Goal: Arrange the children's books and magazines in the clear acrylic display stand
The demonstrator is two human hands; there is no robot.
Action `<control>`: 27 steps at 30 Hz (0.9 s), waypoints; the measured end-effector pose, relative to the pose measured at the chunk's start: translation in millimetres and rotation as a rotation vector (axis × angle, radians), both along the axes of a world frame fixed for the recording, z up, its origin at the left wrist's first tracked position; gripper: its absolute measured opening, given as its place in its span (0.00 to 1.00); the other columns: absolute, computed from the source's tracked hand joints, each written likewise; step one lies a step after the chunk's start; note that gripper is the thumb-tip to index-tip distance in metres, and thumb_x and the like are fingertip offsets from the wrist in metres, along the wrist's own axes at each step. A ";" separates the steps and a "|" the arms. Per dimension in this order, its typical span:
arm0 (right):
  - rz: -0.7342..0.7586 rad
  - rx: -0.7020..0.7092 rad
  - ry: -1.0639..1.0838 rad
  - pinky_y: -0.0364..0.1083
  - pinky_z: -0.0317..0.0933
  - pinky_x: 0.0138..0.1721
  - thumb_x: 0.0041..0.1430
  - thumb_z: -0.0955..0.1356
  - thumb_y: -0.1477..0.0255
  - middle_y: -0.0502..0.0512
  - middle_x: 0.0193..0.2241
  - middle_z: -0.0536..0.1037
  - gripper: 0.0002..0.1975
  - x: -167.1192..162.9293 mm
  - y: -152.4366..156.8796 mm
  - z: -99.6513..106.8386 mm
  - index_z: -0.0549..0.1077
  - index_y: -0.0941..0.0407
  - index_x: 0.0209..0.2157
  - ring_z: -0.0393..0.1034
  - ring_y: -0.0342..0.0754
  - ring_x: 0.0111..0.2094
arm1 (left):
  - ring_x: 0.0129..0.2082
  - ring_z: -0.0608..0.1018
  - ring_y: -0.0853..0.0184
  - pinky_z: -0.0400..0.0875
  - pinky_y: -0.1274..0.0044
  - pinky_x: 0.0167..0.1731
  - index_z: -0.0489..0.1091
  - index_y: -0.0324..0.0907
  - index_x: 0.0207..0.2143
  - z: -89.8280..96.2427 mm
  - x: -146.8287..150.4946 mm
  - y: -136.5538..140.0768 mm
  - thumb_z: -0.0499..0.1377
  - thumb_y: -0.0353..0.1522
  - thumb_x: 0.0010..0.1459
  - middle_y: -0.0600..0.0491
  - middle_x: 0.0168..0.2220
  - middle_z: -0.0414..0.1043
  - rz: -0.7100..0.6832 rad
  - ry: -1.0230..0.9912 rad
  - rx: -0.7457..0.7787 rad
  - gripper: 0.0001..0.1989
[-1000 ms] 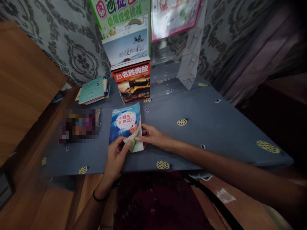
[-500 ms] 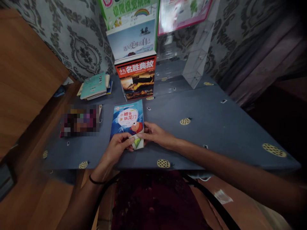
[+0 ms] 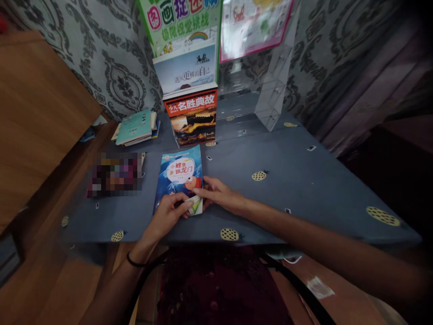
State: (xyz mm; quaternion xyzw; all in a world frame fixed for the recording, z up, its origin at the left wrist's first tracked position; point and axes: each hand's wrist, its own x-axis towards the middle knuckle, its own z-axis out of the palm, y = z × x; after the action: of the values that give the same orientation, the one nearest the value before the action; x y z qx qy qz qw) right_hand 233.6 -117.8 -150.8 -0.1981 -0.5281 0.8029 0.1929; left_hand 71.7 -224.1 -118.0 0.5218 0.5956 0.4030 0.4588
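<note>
A blue children's book (image 3: 181, 169) with a red fish on its cover is at the near middle of the table, between my hands. My left hand (image 3: 170, 210) is closed on its lower edge, thumb on top near the bottom corner. My right hand (image 3: 218, 194) grips the lower right edge, its thumb over the cover and its fingers partly hidden behind. The bottom corner of the cover is bent up, and paler green and white paper shows there.
A clear acrylic rack (image 3: 270, 108) holds upright books, a red-titled one (image 3: 192, 119) lowest. Left of it lies a stack of teal books (image 3: 135, 126); nearer is a blurred-out item (image 3: 113, 176). A patterned blue cloth (image 3: 287, 198) covers the table. A wooden cabinet (image 3: 40, 122) stands left.
The view has tilted slightly up, so the rack and table appear a little lower. Both hands keep their hold on the book, with hardly any movement against it.
</note>
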 end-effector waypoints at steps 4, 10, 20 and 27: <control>0.004 -0.015 0.009 0.46 0.75 0.32 0.55 0.74 0.60 0.54 0.33 0.78 0.24 -0.1 0.0 0.0 0.68 0.57 0.48 0.76 0.47 0.32 | 0.23 0.72 0.72 0.69 0.80 0.26 0.73 0.38 0.27 1.1 -2.8 2.3 0.65 0.49 0.53 0.55 0.22 0.72 -0.028 -0.028 -0.044 0.21; -0.009 -0.024 -0.008 0.44 0.75 0.31 0.56 0.74 0.62 0.53 0.32 0.78 0.21 1.2 0.5 -1.4 0.68 0.57 0.45 0.75 0.44 0.30 | 0.22 0.72 0.72 0.70 0.80 0.27 0.74 0.39 0.27 2.1 -4.3 2.9 0.64 0.49 0.54 0.55 0.22 0.72 -0.046 -0.020 -0.045 0.21; -0.004 -0.025 -0.017 0.45 0.74 0.30 0.56 0.73 0.66 0.54 0.33 0.79 0.19 0.9 1.4 -2.5 0.68 0.58 0.47 0.76 0.46 0.31 | 0.24 0.74 0.70 0.70 0.79 0.28 0.75 0.39 0.27 2.2 -3.7 -2.9 0.61 0.48 0.57 0.53 0.23 0.74 -0.049 0.040 -0.011 0.20; -0.064 0.040 -0.082 0.41 0.70 0.24 0.56 0.71 0.67 0.50 0.30 0.76 0.15 -1.8 0.8 -8.2 0.68 0.56 0.43 0.73 0.43 0.26 | 0.27 0.74 0.69 0.67 0.79 0.30 0.79 0.39 0.31 -2.1 9.1 -12.9 0.60 0.42 0.59 0.52 0.27 0.77 0.055 0.154 0.085 0.15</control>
State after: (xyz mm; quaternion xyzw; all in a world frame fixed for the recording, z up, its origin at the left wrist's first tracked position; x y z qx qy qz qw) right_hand 231.8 -116.9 -159.0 -0.2438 -0.5449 0.7767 0.2008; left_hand 80.8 -237.0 -120.1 0.5537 0.6257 0.3992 0.3776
